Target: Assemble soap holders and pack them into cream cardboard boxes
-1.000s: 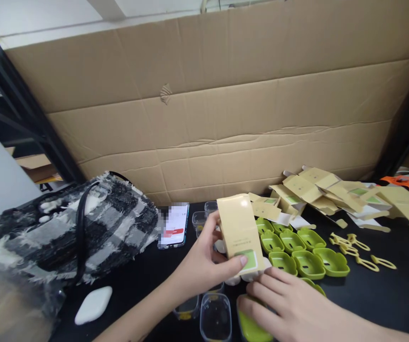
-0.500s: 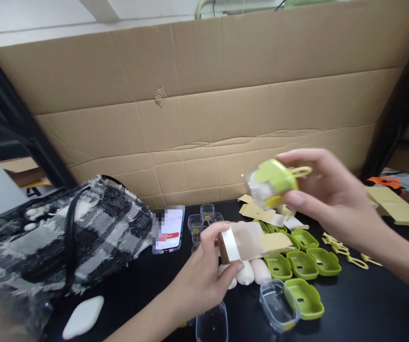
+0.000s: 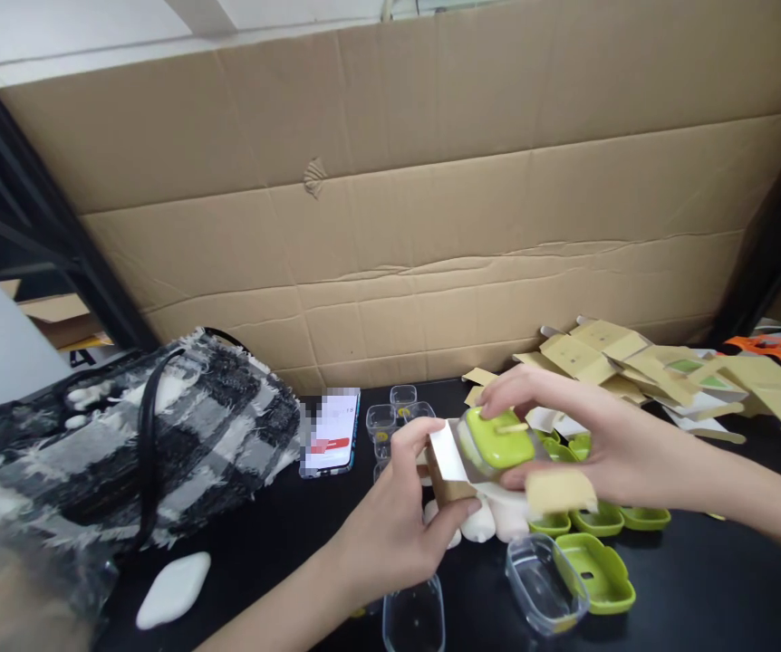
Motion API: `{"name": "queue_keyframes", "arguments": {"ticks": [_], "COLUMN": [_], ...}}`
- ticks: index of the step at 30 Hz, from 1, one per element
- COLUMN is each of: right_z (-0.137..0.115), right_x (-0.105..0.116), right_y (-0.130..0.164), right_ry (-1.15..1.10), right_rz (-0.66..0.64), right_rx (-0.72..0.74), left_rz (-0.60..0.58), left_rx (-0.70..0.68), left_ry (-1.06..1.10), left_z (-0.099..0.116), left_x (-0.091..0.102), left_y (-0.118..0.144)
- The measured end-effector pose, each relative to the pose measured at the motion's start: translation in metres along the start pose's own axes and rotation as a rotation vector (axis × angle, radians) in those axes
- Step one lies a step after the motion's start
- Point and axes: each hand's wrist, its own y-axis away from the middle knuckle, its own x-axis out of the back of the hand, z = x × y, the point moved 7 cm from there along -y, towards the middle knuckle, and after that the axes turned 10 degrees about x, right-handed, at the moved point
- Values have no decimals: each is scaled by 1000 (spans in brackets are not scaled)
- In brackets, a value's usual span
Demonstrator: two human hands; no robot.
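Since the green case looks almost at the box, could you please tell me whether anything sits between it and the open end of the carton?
Nothing visible does. The right hand holds the green case right at the open mouth of the small carton, which the left hand holds. The carton's flap is folded out below, clear of the opening.

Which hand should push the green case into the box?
Right. The right hand already grips the green case at the open box mouth, while the left hand is busy holding the box.

bare black tabletop (image 3: 723, 580) at right; green lids (image 3: 598, 569), clear tubs (image 3: 540, 587) close below hands
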Motion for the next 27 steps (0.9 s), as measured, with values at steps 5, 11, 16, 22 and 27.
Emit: {"name": "queue_keyframes", "arguments": {"ticks": [5,11,16,22,27], "right_z": [7,6,5,8,6], "right_x": [-11,-16,2,-3,-1], "right_y": [1,-1,1,5,2], "right_ry": [-1,-61,-139,-186,-86], "right_rz": [4,-65,124,162,250], "right_rx": [-62,-46,-48,-77,-25], "left_rz": [-30,-13,81,157,117], "left_rx": [132,185,144,72,85], "left_ry": [301,528,554,520,389], "left_z": [1,2,-1,-3,-6], "left_x": [-1,-1,5,8,4], "left_y": [-4,-8,-8,-7,-4]}}
